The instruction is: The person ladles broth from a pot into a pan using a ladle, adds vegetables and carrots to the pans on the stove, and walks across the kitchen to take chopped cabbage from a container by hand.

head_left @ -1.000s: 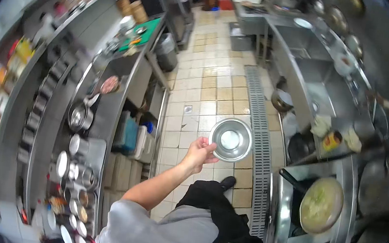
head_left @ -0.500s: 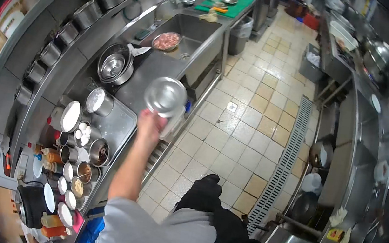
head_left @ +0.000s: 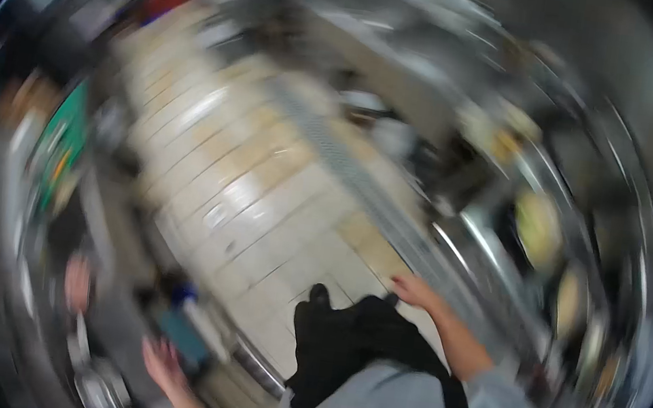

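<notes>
Motion smears the whole head view. My left hand (head_left: 163, 363) is at the lower left beside the metal counter, its fingers apart and nothing in them. My right hand (head_left: 412, 290) hangs over the floor to the right of my dark trousers, with its fingers loosely apart and no object visible in it. Nested metal bowls (head_left: 103, 393) stand on the counter left of my left hand, a white cloth (head_left: 80, 337) by their edge. Beyond them is the bowl of pink meat (head_left: 77, 283) in the sink.
A green cutting board (head_left: 61, 139) lies on the left counter. The tiled floor (head_left: 239, 185) runs up the middle, with a drain grate (head_left: 339, 165) along its right side. On the right are metal counters and a pale green item (head_left: 537, 230).
The view has swung right, so the left counter now sits lower left. The hand that held the metal bowl is now without it, and my other hand has come into view.
</notes>
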`<state>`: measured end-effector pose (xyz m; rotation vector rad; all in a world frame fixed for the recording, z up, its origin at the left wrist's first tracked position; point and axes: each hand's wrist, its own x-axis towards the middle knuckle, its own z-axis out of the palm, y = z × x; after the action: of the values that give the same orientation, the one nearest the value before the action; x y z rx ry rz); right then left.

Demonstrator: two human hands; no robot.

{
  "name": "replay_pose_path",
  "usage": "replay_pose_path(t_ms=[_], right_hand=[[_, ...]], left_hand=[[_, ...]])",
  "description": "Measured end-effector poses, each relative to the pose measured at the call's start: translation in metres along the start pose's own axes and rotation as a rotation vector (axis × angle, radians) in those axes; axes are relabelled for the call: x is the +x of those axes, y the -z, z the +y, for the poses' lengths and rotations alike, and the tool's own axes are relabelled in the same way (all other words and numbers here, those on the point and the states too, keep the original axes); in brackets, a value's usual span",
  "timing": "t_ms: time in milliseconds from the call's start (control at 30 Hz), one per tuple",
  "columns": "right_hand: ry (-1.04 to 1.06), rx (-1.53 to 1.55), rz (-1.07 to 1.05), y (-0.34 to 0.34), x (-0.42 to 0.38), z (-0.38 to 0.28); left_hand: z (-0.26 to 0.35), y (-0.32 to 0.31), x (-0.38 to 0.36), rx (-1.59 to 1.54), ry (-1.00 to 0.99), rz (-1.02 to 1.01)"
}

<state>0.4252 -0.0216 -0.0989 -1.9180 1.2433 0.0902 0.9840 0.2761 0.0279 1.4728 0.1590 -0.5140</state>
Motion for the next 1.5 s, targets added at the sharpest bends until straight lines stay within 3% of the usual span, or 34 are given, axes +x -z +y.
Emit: replay_pose_path(t_ms=[67,100,167,233,300,333,400,467,500,533,633,733,800,900,967,1000,1333,1400,1433,1500], right_hand=[[-0.088,0.013,0.129,0.001,-0.041,0.012],[-0.183,0.055,0.208,0.004,-0.063,0.012],[-0.314,0.110,0.302,-0.005,-0.115,0.032],[-0.385,0.165,0.374,-0.019,-0.148,0.058],[-0.426,0.232,0.469,-0.041,-0.183,0.083],[-0.474,0.269,0.493,-0.057,-0.201,0.096],[-0.528,0.320,0.528,-0.084,-0.236,0.118],[-0.593,0.389,0.662,-0.110,-0.267,0.130],[-0.592,0.402,0.668,-0.120,-0.281,0.137],[-0.627,0.458,0.711,-0.130,-0.296,0.143],[-0.731,0.560,0.740,-0.153,-0.345,0.164],[-0.881,0.590,0.922,-0.178,-0.389,0.197],[-0.909,0.669,0.952,-0.190,-0.419,0.211],[-1.077,0.800,1.028,-0.207,-0.436,0.225],[-1.031,1.124,1.206,-0.214,-0.437,0.227],[-1.046,1.133,1.215,-0.219,-0.432,0.225],[-1.169,1.121,1.052,-0.195,-0.354,0.156],[-1.149,0.975,0.978,-0.188,-0.343,0.155],[-1.135,0.860,0.927,-0.187,-0.339,0.158],[-1.121,1.055,1.056,-0.159,-0.330,0.153]], left_hand=[[-0.037,-0.043,0.020,0.277,0.078,-0.003],[-0.008,-0.106,-0.042,0.448,0.086,-0.077],[-0.023,-0.163,-0.060,0.408,0.106,-0.158],[-0.083,-0.173,0.015,0.365,-0.073,-0.479],[-0.079,-0.253,-0.043,0.502,-0.202,-0.612],[-0.086,-0.287,-0.070,0.563,-0.378,-0.635],[-0.104,-0.347,-0.112,0.536,-0.416,-0.847],[-0.105,-0.395,-0.213,0.641,-0.457,-0.987],[-0.124,-0.413,-0.228,0.644,-0.557,-1.182],[-0.143,-0.428,-0.243,0.643,-0.653,-1.374],[-0.177,-0.437,-0.355,0.595,-0.735,-1.491],[-0.214,-0.436,-0.406,0.668,-0.901,-1.612],[-0.228,-0.438,-0.425,0.821,-0.735,-1.705],[-0.244,-0.461,-0.446,0.689,-0.895,-1.745],[-0.247,-0.483,-0.456,0.725,-0.846,-1.729],[-0.249,-0.496,-0.457,0.721,-0.779,-1.737],[-0.303,-0.614,-0.446,0.694,-0.576,-1.837],[-0.308,-0.650,-0.450,0.695,-0.215,-1.789],[-0.303,-0.672,-0.462,0.655,-0.241,-1.771],[-0.290,-0.711,-0.494,0.565,-0.024,-1.729]])
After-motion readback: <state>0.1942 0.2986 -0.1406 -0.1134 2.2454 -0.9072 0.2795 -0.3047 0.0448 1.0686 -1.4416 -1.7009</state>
